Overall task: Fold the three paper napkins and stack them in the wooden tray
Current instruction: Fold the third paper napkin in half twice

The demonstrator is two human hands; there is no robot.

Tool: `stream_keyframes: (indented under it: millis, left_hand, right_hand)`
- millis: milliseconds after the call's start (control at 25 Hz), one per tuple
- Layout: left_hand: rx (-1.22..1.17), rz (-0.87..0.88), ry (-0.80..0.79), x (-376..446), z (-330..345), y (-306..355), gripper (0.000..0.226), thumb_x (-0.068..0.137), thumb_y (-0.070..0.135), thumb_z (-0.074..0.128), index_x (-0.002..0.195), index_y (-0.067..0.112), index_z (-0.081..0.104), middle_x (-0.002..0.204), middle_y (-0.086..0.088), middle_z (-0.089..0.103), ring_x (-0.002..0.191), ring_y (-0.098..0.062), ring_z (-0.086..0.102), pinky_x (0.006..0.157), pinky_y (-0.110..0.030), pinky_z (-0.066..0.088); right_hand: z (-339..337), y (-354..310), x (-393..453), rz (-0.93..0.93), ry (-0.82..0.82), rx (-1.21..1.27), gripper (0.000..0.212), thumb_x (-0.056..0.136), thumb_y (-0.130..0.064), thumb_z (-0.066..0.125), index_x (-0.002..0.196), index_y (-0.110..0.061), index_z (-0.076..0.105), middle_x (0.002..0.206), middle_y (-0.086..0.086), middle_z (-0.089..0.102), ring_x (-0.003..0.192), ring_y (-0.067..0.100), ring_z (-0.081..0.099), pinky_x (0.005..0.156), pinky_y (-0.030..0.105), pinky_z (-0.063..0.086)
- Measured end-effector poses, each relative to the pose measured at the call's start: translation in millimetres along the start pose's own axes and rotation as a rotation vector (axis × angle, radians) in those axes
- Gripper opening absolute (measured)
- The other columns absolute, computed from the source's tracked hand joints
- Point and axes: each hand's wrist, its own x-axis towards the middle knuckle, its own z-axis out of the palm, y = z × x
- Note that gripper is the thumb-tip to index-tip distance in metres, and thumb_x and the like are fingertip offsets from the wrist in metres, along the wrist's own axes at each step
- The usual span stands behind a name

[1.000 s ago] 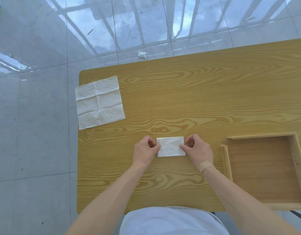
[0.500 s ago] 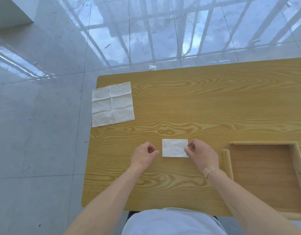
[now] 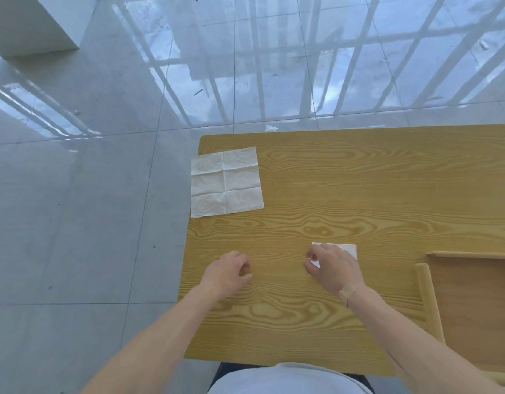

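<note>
A small folded white napkin (image 3: 350, 248) lies on the wooden table, mostly hidden under my right hand (image 3: 335, 268). That hand lies over it, fingers and thumb curled round its left edge. My left hand (image 3: 228, 273) hovers over bare table well to the left of it, fingers loosely curled and holding nothing. An unfolded creased napkin (image 3: 226, 183) lies flat at the table's far left corner and slightly overhangs the left edge. The wooden tray (image 3: 425, 294) sits at the right, cut off by the frame; the part in view holds nothing.
The table (image 3: 359, 180) has its left edge close to my left hand, with shiny grey floor tiles beyond. A small crumpled bit of white paper (image 3: 271, 128) lies on the floor past the far edge.
My left hand has let go of the folded napkin and drawn away to the left. My right hand has moved over the napkin and now covers most of it. The camera has swung left.
</note>
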Motion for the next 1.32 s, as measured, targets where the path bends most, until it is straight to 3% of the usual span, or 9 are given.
stream_keyframes:
  millis: [240, 480, 840, 1080, 1320]
  left_hand:
    - [0.148, 0.047, -0.017, -5.4, -38.2, -82.5, 0.024, 0.092, 0.037, 0.058, 0.111, 0.023, 0.06, 0.115, 0.001, 0.055, 0.108, -0.02, 0.053, 0.087, -0.034, 0.047]
    - [0.15, 0.044, -0.009, 13.0, -76.9, -123.6, 0.025, 0.093, 0.035, 0.056, 0.114, 0.021, 0.059, 0.121, 0.0, 0.054, 0.11, -0.024, 0.055, 0.086, -0.038, 0.049]
    - [0.128, 0.029, 0.306, 58.0, -98.5, -139.9, 0.032, 0.091, 0.034, 0.063, 0.12, 0.021, 0.059, 0.123, 0.001, 0.057, 0.118, -0.023, 0.047, 0.091, -0.037, 0.041]
    - [0.105, 0.096, 0.362, 66.6, -91.2, -138.5, 0.028, 0.09, 0.028, 0.064, 0.116, 0.017, 0.064, 0.121, 0.0, 0.059, 0.111, -0.023, 0.051, 0.09, -0.037, 0.044]
    - [0.215, 0.317, 0.559, 62.1, -76.1, -140.7, 0.01, 0.092, 0.016, 0.066, 0.085, 0.009, 0.068, 0.093, -0.004, 0.067, 0.085, -0.027, 0.06, 0.066, -0.038, 0.05]
  right_hand:
    - [18.7, -66.7, 28.8, -0.037, -0.076, -0.087, 0.029, 0.092, -0.045, 0.053, 0.115, -0.029, 0.06, 0.112, -0.009, 0.065, 0.109, 0.019, 0.056, 0.087, 0.036, 0.044]
    - [10.1, -98.8, 67.6, -0.005, -0.093, -0.201, 0.031, 0.093, -0.042, 0.054, 0.12, -0.03, 0.06, 0.123, -0.006, 0.062, 0.117, 0.022, 0.054, 0.091, 0.037, 0.041]
    - [-0.3, -117.1, 130.3, -0.147, 0.022, -0.252, 0.039, 0.094, -0.037, 0.057, 0.133, -0.031, 0.055, 0.14, -0.005, 0.055, 0.132, 0.023, 0.042, 0.098, 0.043, 0.037]
    - [11.6, -108.8, 142.6, -0.182, 0.089, -0.19, 0.03, 0.091, -0.032, 0.065, 0.12, -0.029, 0.066, 0.125, -0.003, 0.063, 0.117, 0.027, 0.05, 0.087, 0.041, 0.039]
    - [24.9, -93.7, 118.9, -0.266, 0.272, -0.126, 0.008, 0.087, -0.026, 0.071, 0.092, -0.023, 0.077, 0.094, 0.0, 0.073, 0.09, 0.032, 0.059, 0.069, 0.042, 0.045]
